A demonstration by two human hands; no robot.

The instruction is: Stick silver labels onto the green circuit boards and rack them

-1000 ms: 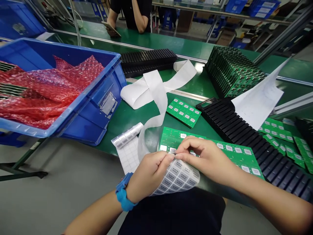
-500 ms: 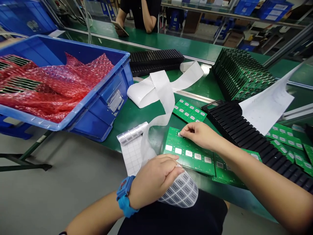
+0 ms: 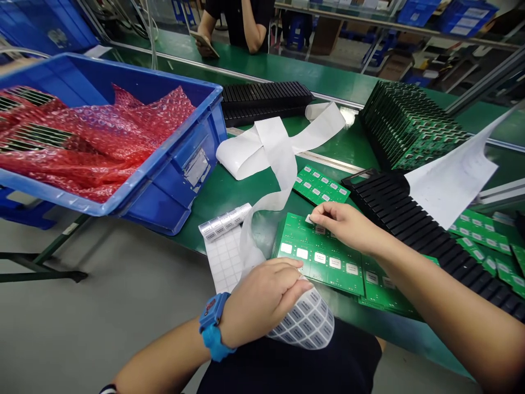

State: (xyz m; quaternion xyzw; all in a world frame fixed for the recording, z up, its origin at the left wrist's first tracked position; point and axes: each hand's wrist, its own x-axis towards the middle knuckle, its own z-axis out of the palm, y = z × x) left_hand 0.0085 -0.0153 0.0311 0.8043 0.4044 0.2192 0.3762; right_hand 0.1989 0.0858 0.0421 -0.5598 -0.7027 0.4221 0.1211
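My left hand (image 3: 262, 298), a blue watch (image 3: 214, 320) on its wrist, is closed on a strip of printed label stickers (image 3: 309, 323) that curls over its backing near my lap. Its fingertips reach the lower left edge of a green circuit board (image 3: 299, 232). Over the board's upper row, my right hand (image 3: 344, 221) pinches a small white label sticker (image 3: 309, 219) between thumb and fingertips. A labelled spot (image 3: 320, 230) shows just below those fingers. Along the board's lower row sit several white labels (image 3: 334, 263). My right hand hides part of the upper row.
A blue bin (image 3: 205, 158) with red bubble wrap (image 3: 135, 131) stands left. White backing tape (image 3: 279, 158) loops across the green table. Beyond are a smaller labelled board (image 3: 322, 184), black slotted racks (image 3: 394, 202), upright boards (image 3: 414, 126) and a paper sheet (image 3: 451, 169). A person (image 3: 238, 24) sits opposite.
My right hand has shifted slightly right and up off the board's upper row, and the label in its fingertips now shows more. My left hand stays on the label strip. The view has shifted slightly.
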